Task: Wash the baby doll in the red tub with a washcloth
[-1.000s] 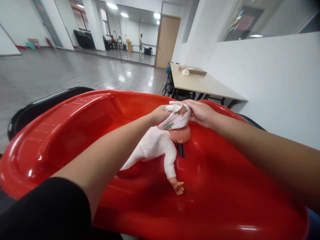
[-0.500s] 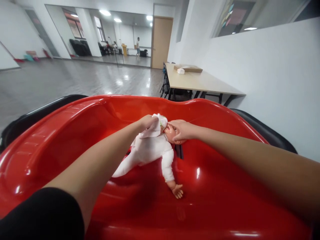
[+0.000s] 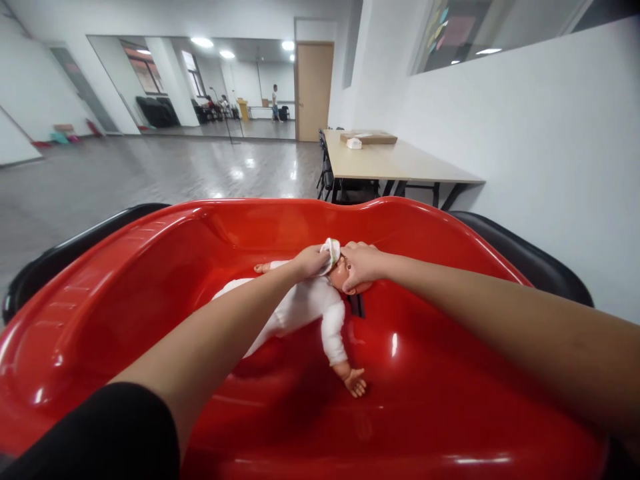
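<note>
A baby doll (image 3: 307, 305) in a white suit lies on its back in a glossy red tub (image 3: 440, 393). Its head points right, and one arm stretches toward me. My left hand (image 3: 311, 261) is closed around a white cloth (image 3: 331, 252) with a green and yellowish pattern, held by the doll's face and neck. My right hand (image 3: 364, 261) wraps over the top and side of the doll's head (image 3: 342, 275), fingers curved round it. Part of the doll's face is hidden behind the cloth and my fingers.
Black padded rims (image 3: 525, 257) flank the tub. Beyond it stands a pale table (image 3: 405, 163) with a flat cardboard box (image 3: 373, 137) and a small white item on top. A wall mirror (image 3: 215, 87) reflects people, and a wooden door (image 3: 314, 90) is beside it.
My left hand has moved right and slightly down, and the cloth is bunched smaller in it. The doll's far hand now shows. My right hand stays on the head.
</note>
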Demonstrator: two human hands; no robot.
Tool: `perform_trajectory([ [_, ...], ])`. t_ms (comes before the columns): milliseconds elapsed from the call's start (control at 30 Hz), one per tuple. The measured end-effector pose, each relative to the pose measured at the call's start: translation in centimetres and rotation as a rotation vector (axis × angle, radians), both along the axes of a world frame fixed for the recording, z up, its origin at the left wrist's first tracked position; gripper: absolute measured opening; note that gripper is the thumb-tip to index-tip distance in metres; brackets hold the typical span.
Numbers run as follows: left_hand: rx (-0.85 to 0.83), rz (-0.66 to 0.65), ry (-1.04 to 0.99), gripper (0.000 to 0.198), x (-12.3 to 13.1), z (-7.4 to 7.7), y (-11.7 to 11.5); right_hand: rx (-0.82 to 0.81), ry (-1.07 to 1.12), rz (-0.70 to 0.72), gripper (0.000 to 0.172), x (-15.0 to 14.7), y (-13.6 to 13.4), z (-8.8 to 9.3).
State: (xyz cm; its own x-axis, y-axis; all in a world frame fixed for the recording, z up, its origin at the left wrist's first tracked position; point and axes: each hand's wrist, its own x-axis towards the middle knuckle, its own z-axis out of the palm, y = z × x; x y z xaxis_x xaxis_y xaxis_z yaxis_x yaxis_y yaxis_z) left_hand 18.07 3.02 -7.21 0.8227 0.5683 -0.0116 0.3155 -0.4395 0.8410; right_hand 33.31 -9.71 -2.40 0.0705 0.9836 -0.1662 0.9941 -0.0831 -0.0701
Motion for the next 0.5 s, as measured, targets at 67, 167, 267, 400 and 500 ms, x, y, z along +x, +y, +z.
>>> perform_trajectory([
  [67, -0.021, -0.013, -0.019, 0.039, -0.2, 0.0, 0.1, 0.002, 0.003, -0.005, 0.085, 0.1, 0.1, -0.2],
  [167, -0.03, -0.01, -0.049, 0.034, -0.5, 0.1, -0.1, 0.001, -0.002, -0.007, 0.084, 0.1, 0.1, -0.2],
  [267, 0.007, 0.001, -0.089, 0.031, -0.8, 0.4, -0.6, 0.008, -0.008, -0.01, 0.086, 0.1, 0.1, -0.3],
  [400, 0.118, 0.046, -0.045, 0.032, -1.3, 1.1, -1.7, 0.064, 0.066, 0.035, 0.085, 0.2, 0.0, -0.8],
  [500, 0.225, 0.048, 0.029, 0.028, -1.6, 1.8, -2.6, 0.094, 0.113, 0.033, 0.081, -0.1, -0.2, -0.6],
])
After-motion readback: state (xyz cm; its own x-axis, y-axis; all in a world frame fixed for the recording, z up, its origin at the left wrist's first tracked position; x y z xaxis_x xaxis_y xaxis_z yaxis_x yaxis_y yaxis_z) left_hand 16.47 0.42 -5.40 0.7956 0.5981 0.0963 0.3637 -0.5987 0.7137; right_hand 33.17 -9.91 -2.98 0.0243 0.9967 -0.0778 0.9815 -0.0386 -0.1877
